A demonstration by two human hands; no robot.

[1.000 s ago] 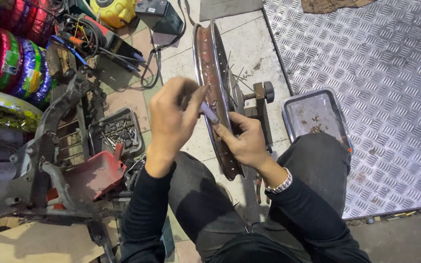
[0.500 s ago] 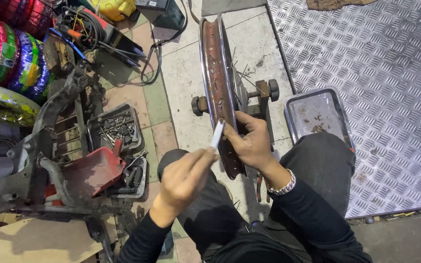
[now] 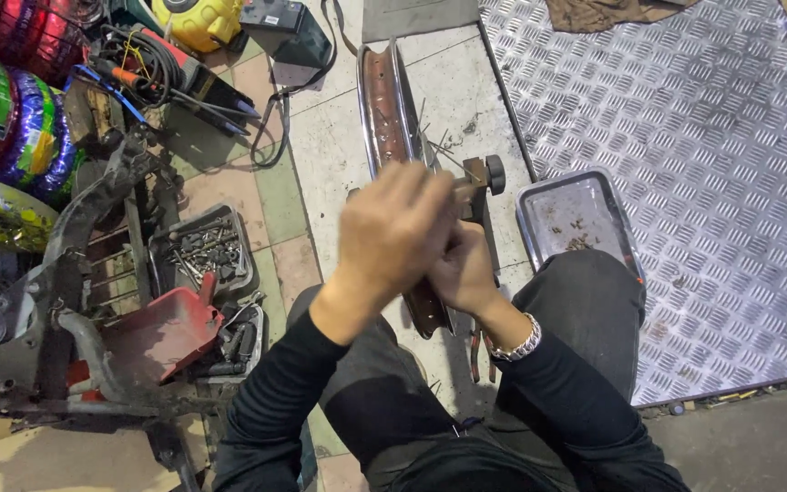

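A rusty wheel rim (image 3: 383, 100) stands on edge on the tiled floor in front of my knees, set in a dark stand with a round knob (image 3: 494, 173). My right hand (image 3: 468, 271) grips the rim's near part. Blurred by motion, my left hand (image 3: 392, 235) lies over the rim just left of the right hand. Its fingers are curled shut, and the small pale tool it carried a moment ago is hidden under it. A few loose spokes (image 3: 439, 146) stick out beside the rim.
A shallow metal tray (image 3: 539, 196) lies right of the rim, on the edge of a chequered steel plate (image 3: 685, 118). Left are a tray of bolts (image 3: 202, 251), a red scoop (image 3: 161, 333), a motorcycle frame (image 3: 66, 301), wrapped tyres (image 3: 11, 128) and cables (image 3: 138, 55).
My left hand drew back towards my lap holding a small pale tool, then swung forward onto the rim again. My right hand stayed on the rim.
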